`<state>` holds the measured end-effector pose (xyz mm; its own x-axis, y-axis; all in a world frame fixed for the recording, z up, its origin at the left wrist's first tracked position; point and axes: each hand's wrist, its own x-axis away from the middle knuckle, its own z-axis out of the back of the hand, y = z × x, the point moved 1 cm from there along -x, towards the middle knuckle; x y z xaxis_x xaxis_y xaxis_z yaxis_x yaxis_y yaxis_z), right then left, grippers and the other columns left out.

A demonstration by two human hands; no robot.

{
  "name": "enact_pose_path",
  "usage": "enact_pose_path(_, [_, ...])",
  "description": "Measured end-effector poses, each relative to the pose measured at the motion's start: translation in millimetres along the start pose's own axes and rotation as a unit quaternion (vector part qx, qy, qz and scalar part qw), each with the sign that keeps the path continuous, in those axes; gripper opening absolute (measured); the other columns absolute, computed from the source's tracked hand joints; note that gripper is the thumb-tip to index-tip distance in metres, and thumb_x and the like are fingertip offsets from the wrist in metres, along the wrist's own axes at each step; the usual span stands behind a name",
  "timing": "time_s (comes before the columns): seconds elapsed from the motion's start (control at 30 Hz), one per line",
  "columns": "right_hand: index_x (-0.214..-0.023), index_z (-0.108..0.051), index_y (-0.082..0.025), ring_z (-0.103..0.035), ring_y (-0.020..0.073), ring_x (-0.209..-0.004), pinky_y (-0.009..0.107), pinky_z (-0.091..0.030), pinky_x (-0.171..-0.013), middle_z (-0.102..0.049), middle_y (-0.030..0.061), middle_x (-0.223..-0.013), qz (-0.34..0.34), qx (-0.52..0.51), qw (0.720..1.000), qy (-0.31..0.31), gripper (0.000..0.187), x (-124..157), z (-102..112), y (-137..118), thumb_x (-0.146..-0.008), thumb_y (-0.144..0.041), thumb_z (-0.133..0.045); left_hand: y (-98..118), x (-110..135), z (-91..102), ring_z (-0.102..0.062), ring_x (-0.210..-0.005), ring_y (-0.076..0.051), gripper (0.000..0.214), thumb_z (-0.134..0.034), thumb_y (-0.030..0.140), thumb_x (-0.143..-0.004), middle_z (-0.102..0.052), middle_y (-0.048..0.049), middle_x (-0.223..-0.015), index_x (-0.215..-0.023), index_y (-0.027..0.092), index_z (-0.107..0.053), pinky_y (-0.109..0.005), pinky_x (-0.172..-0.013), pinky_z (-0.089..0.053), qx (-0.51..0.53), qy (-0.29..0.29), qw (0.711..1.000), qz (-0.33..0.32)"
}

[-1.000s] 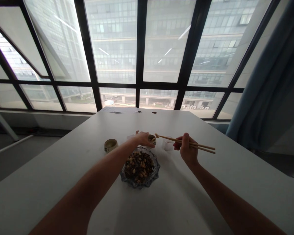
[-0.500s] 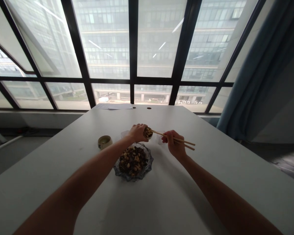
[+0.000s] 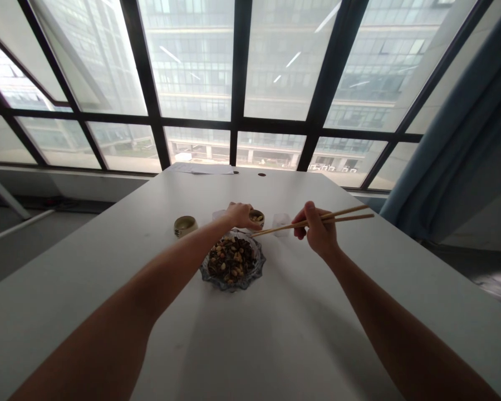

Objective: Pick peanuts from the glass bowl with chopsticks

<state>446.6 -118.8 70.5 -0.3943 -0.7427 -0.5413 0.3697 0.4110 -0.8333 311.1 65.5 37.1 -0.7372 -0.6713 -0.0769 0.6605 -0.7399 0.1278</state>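
Observation:
A scalloped glass bowl (image 3: 232,263) full of mixed dark and pale beans sits mid-table. Behind it my left hand (image 3: 241,214) wraps round a small cup (image 3: 258,217) that has pale beans in it. My right hand (image 3: 316,229) is closed on a pair of wooden chopsticks (image 3: 313,221). Their tips point left and reach the far right rim of the glass bowl. I cannot make out anything between the tips.
A second small cup (image 3: 185,225) stands left of my left hand. A small clear cup (image 3: 281,221) stands between my hands. The white table (image 3: 275,334) runs to a window wall; papers (image 3: 204,168) lie at its far edge. A blue curtain (image 3: 455,145) hangs at right.
The chopstick tips have left the small cup and dropped to the glass bowl's rim. My right hand has turned so the sticks' back ends point up and right. My left hand stays on the cup.

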Motion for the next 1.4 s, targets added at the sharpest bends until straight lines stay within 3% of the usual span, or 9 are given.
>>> enact_pose_path(0.17, [-0.056, -0.063, -0.018, -0.044, 0.0101, -0.031, 0.022, -0.033, -0.032, -0.054, 0.0010, -0.038, -0.025, 0.022, 0.991, -0.133, 0.063, 2.7, -1.1, -9.8, -0.081, -0.075, -0.054, 2.4, 2.7, -1.3, -0.064, -0.109, -0.032, 0.086, -0.066, 0.078, -0.061, -0.072, -0.0134, -0.114, -0.122, 0.018, -0.064, -0.041, -0.100, -0.039, -0.002, -0.013, 1.000, -0.006])
enact_pose_path(0.4, [-0.064, -0.062, -0.018, -0.048, 0.0103, -0.036, 0.022, -0.037, -0.037, -0.058, 0.0007, -0.045, 0.051, 0.125, 0.970, -0.205, 0.058, 12.2, -10.6, -19.3, -0.092, -0.066, -0.045, 4.4, 11.1, 2.1, -0.060, -0.116, -0.033, 0.086, -0.064, 0.076, -0.066, -0.069, -0.0154, -0.121, -0.128, 0.017, -0.059, -0.043, -0.105, -0.036, -0.002, -0.040, 0.999, 0.002])
enact_pose_path(0.53, [-0.063, -0.060, -0.019, -0.051, 0.0109, -0.040, 0.022, -0.039, -0.040, -0.058, 0.0006, -0.047, 0.093, 0.172, 0.949, -0.246, 0.057, 14.7, -16.8, -21.9, -0.095, -0.063, -0.041, -5.9, 30.7, 8.2, -0.048, -0.132, -0.032, 0.085, -0.057, 0.071, -0.078, -0.056, -0.0163, -0.141, -0.142, 0.016, -0.046, -0.043, -0.113, -0.028, 0.017, 0.019, 1.000, 0.008])
enact_pose_path(0.7, [-0.061, -0.057, -0.019, -0.052, 0.0114, -0.039, 0.023, -0.040, -0.041, -0.057, 0.0012, -0.046, 0.098, 0.172, 0.945, -0.261, 0.058, 15.6, -21.2, -18.8, -0.095, -0.063, -0.040, -37.1, 59.2, 9.8, -0.045, -0.135, -0.033, 0.077, -0.050, 0.065, -0.086, -0.053, -0.0179, -0.143, -0.141, 0.011, -0.046, -0.050, -0.117, -0.021, 0.014, 0.088, 0.995, 0.045])
enact_pose_path(0.9, [-0.065, -0.061, -0.018, -0.050, 0.0113, -0.034, 0.022, -0.039, -0.034, -0.057, 0.0008, -0.043, 0.007, 0.095, 0.973, -0.211, 0.058, 13.3, -16.9, -10.8, -0.086, -0.071, -0.050, -64.7, 78.6, 10.8, -0.048, -0.133, -0.036, 0.083, -0.058, 0.065, -0.080, -0.054, -0.0205, -0.142, -0.141, 0.010, -0.047, -0.050, -0.113, -0.027, -0.001, 0.048, 0.994, 0.099])
enact_pose_path(1.03, [-0.060, -0.060, -0.017, -0.047, 0.0102, -0.031, 0.021, -0.036, -0.030, -0.056, 0.0016, -0.041, -0.096, -0.017, 0.991, -0.097, 0.058, -1.5, -9.1, 0.8, -0.079, -0.072, -0.059, -68.0, 79.1, 11.1, -0.050, -0.132, -0.035, 0.079, -0.064, 0.057, -0.078, -0.055, -0.0186, -0.141, -0.141, 0.012, -0.046, -0.049, -0.111, -0.031, 0.021, 0.053, 0.994, 0.096])
enact_pose_path(1.2, [-0.058, -0.052, -0.019, -0.046, 0.0081, -0.033, 0.018, -0.035, -0.028, -0.053, -0.0018, -0.042, -0.220, -0.220, 0.948, 0.071, 0.050, -22.2, 0.1, 19.0, -0.083, -0.060, -0.066, -70.3, 75.7, 7.6, -0.057, -0.124, -0.033, 0.073, -0.069, 0.044, -0.076, -0.064, -0.0135, -0.131, -0.139, 0.017, -0.045, -0.048, -0.107, -0.037, 0.061, 0.074, 0.991, 0.089])
enact_pose_path(1.3, [-0.058, -0.052, -0.019, -0.047, 0.0086, -0.032, 0.018, -0.035, -0.028, -0.054, -0.0013, -0.043, -0.193, -0.215, 0.952, 0.099, 0.050, -23.8, 2.6, 23.2, -0.084, -0.060, -0.064, -71.0, 74.8, 5.9, -0.060, -0.119, -0.032, 0.072, -0.074, 0.036, -0.072, -0.065, -0.0128, -0.127, -0.137, 0.016, -0.046, -0.047, -0.104, -0.041, 0.073, 0.121, 0.988, 0.060])
enact_pose_path(1.4, [-0.059, -0.057, -0.018, -0.048, 0.0102, -0.030, 0.020, -0.037, -0.028, -0.055, 0.0005, -0.040, -0.088, -0.144, 0.980, 0.101, 0.054, -18.8, 3.5, 20.5, -0.082, -0.067, -0.061, -70.6, 74.8, 5.5, -0.057, -0.120, -0.032, 0.071, -0.074, 0.025, -0.070, -0.062, -0.0134, -0.130, -0.135, 0.016, -0.046, -0.046, -0.103, -0.043, 0.060, 0.191, 0.980, 0.009])
